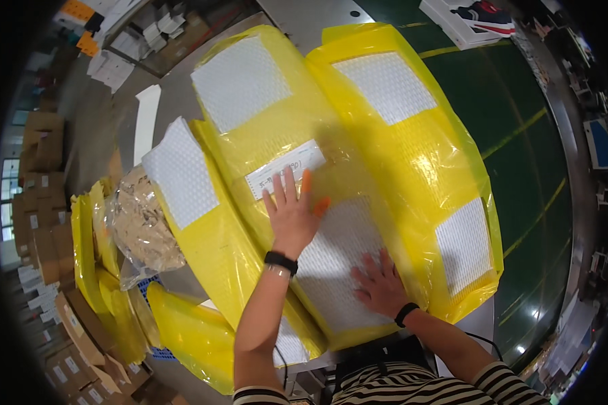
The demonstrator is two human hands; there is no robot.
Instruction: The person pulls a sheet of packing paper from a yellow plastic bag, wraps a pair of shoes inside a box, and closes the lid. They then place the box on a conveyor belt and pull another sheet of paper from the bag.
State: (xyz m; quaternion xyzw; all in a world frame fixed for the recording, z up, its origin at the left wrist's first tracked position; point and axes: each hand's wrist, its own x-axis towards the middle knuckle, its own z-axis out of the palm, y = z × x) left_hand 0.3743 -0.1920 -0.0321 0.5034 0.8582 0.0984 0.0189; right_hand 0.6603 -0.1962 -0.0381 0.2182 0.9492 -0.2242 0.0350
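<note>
In front of me lies a yellow plastic bag (348, 175), with white textured sheets (243, 81) showing through the film. My left hand (296, 219) rests on it, palm down, fingers spread. Orange covers are on its index finger and thumb. Under the left fingertips is a white paper label (302, 156) with writing, partly hidden. Nearer to me, my right hand (384, 287) is spread on the same bag, over another white textured patch (341, 233). Neither hand grips anything. A second yellow bag (425, 158) lies to the right, and a third (213, 250) to the left.
Left of the bags sits a clear bag of brown pieces (142, 219), beside more yellow film (186, 331). Cardboard boxes (44, 189) are stacked farther left. At the far right, a white box (446, 23) holds a dark shoe (486, 15) above the green surface (520, 142).
</note>
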